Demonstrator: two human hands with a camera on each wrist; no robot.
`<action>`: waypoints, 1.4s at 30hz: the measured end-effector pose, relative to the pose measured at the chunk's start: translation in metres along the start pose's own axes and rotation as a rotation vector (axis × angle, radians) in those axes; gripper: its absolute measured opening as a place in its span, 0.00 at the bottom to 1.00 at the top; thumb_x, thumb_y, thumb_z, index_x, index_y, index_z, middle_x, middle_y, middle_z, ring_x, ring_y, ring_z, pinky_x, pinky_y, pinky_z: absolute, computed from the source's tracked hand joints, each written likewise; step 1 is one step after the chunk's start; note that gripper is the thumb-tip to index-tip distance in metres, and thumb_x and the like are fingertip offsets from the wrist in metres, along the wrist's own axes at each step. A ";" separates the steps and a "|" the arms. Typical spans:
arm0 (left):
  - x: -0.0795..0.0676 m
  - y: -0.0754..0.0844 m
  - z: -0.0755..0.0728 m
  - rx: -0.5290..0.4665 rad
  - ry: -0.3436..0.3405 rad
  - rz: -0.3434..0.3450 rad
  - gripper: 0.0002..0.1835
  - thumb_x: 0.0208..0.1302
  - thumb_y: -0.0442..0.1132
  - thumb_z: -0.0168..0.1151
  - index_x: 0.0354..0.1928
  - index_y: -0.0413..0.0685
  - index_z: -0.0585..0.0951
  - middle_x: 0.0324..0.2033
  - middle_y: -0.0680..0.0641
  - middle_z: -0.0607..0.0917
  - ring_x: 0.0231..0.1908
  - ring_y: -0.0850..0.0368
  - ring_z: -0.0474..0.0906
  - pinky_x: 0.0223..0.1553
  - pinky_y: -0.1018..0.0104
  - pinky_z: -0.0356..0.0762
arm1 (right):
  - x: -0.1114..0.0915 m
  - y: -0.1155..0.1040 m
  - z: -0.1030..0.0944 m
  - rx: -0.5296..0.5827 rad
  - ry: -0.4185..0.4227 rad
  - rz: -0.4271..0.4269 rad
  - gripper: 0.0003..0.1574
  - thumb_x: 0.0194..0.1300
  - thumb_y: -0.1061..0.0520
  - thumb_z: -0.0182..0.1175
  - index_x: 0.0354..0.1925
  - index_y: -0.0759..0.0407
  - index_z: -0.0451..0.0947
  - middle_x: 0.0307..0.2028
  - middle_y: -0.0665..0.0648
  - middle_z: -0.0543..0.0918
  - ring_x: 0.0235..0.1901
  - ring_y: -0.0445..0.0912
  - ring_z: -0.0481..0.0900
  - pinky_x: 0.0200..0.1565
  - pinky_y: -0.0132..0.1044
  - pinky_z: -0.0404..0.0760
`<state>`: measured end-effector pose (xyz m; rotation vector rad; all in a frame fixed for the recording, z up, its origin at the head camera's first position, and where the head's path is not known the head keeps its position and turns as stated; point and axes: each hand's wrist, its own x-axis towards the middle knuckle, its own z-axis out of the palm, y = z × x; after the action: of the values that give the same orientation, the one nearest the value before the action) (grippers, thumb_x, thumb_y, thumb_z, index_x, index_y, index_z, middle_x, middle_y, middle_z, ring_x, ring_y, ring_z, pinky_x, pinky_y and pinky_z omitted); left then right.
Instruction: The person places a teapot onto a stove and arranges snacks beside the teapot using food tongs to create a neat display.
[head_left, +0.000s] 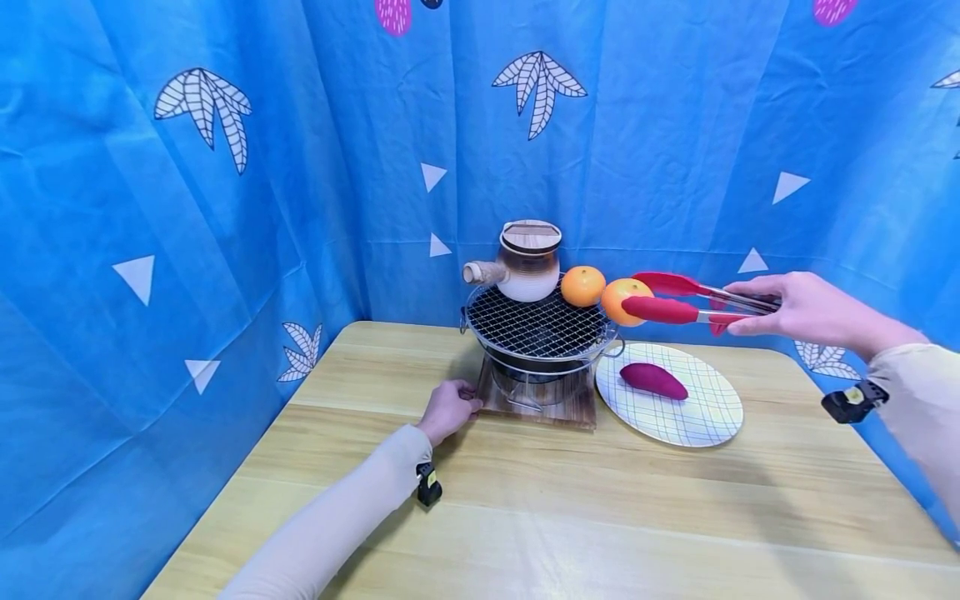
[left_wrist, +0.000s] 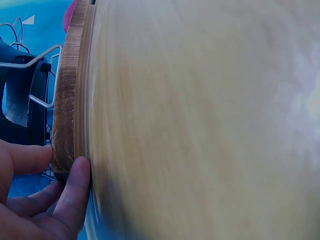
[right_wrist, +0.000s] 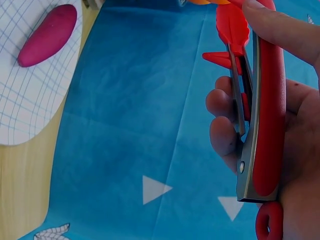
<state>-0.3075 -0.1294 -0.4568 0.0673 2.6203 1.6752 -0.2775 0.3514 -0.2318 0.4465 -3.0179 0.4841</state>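
My right hand (head_left: pixel 813 308) grips a pair of red-and-metal tongs (head_left: pixel 663 311). Between the tongs' red tips is an orange (head_left: pixel 617 293), by the right rim of a round tabletop grill (head_left: pixel 536 329). Another orange (head_left: pixel 582 286) sits on the grill mesh, beside a small lidded clay pot (head_left: pixel 528 279) with a side handle. Low at the grill's left, my left hand (head_left: pixel 450 410) pinches the corner of the wooden board (head_left: pixel 551 414) under the grill. In the left wrist view the thumb lies on the board (left_wrist: pixel 67 100) and a fingertip at its edge.
A checked oval plate (head_left: pixel 705 421) bearing a purple sweet potato (head_left: pixel 654 381) stands right of the grill, close to the board. The wooden table (head_left: pixel 525 517) extends toward me. A blue patterned curtain (head_left: pixel 652 167) hangs behind and at both sides.
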 end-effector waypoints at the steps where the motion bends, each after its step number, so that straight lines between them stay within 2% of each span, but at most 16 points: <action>1: 0.000 0.000 0.000 0.000 0.000 0.002 0.16 0.63 0.29 0.66 0.51 0.30 0.80 0.44 0.37 0.86 0.30 0.56 0.85 0.36 0.66 0.88 | 0.001 -0.003 0.000 0.004 0.002 -0.004 0.51 0.58 0.39 0.73 0.70 0.64 0.68 0.45 0.62 0.85 0.43 0.54 0.73 0.30 0.39 0.74; 5: 0.000 0.000 0.000 0.008 0.004 0.008 0.15 0.63 0.29 0.65 0.51 0.30 0.80 0.43 0.37 0.86 0.29 0.57 0.85 0.35 0.66 0.88 | 0.005 -0.013 0.002 0.015 0.011 -0.026 0.50 0.58 0.40 0.73 0.70 0.62 0.69 0.43 0.59 0.86 0.42 0.53 0.73 0.30 0.39 0.74; 16: -0.001 0.002 0.002 0.015 0.012 0.010 0.14 0.62 0.29 0.66 0.50 0.30 0.81 0.44 0.36 0.86 0.31 0.54 0.86 0.35 0.66 0.88 | 0.019 -0.040 0.011 0.042 -0.004 -0.102 0.49 0.56 0.38 0.74 0.69 0.57 0.72 0.56 0.64 0.82 0.48 0.55 0.77 0.34 0.39 0.79; 21: -0.001 0.001 0.003 0.048 0.021 0.036 0.14 0.62 0.30 0.66 0.49 0.31 0.81 0.44 0.37 0.86 0.32 0.54 0.86 0.36 0.67 0.88 | 0.026 -0.051 0.017 0.073 -0.025 -0.114 0.49 0.56 0.37 0.73 0.69 0.56 0.72 0.59 0.64 0.81 0.49 0.55 0.76 0.35 0.39 0.78; 26: -0.003 0.000 0.003 0.035 0.028 0.038 0.14 0.61 0.29 0.66 0.48 0.30 0.81 0.42 0.37 0.87 0.33 0.53 0.87 0.37 0.66 0.89 | 0.035 -0.060 0.024 0.075 -0.037 -0.127 0.49 0.57 0.35 0.72 0.69 0.56 0.72 0.62 0.64 0.79 0.53 0.55 0.75 0.39 0.40 0.78; 34: -0.004 -0.002 0.002 0.062 0.029 0.031 0.16 0.62 0.30 0.66 0.50 0.30 0.81 0.44 0.36 0.86 0.32 0.53 0.87 0.36 0.66 0.88 | 0.047 -0.067 0.032 0.096 -0.061 -0.135 0.48 0.58 0.36 0.72 0.69 0.54 0.72 0.63 0.62 0.78 0.56 0.57 0.74 0.45 0.49 0.81; 36: -0.005 -0.002 0.002 0.063 0.030 0.030 0.16 0.62 0.30 0.67 0.50 0.30 0.81 0.44 0.36 0.86 0.32 0.52 0.87 0.37 0.65 0.88 | 0.050 -0.070 0.034 0.099 -0.063 -0.139 0.47 0.58 0.36 0.72 0.69 0.53 0.72 0.65 0.62 0.77 0.58 0.56 0.73 0.47 0.49 0.80; 42: -0.005 0.000 0.002 0.072 0.033 0.046 0.16 0.62 0.30 0.66 0.50 0.30 0.81 0.44 0.36 0.86 0.33 0.52 0.87 0.37 0.64 0.88 | 0.056 -0.079 0.039 0.114 -0.075 -0.155 0.46 0.58 0.37 0.72 0.69 0.54 0.73 0.62 0.61 0.79 0.54 0.54 0.75 0.44 0.45 0.79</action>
<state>-0.3022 -0.1274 -0.4576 0.1032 2.7239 1.6087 -0.3085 0.2524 -0.2400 0.7154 -3.0044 0.6440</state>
